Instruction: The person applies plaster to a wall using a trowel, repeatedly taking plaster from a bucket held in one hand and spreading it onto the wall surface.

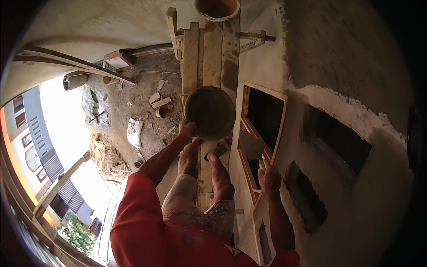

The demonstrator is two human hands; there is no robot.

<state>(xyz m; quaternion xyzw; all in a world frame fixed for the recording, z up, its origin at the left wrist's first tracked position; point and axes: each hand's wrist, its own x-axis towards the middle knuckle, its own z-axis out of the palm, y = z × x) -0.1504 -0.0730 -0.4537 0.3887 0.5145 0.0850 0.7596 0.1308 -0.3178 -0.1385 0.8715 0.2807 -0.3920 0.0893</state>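
My left hand (187,129) is closed on the near-left rim of a round dark bucket (210,111), with the thumb over the edge. The bucket's inside is dark, so I cannot make out what is in it. It is in front of my legs, above the wooden planks (212,58). My right hand (270,179) is raised beside the wall at the right, in front of a wooden window frame (279,129). Its fingers are closed round a small greyish thing (261,163), whose kind is unclear.
I stand on the narrow plank scaffold. A second round container (217,10) stands at its far end. Rubble and brick pieces (161,103) and a white sack (134,132) lie on the ground to the left. The right wall has rough dark openings (307,196).
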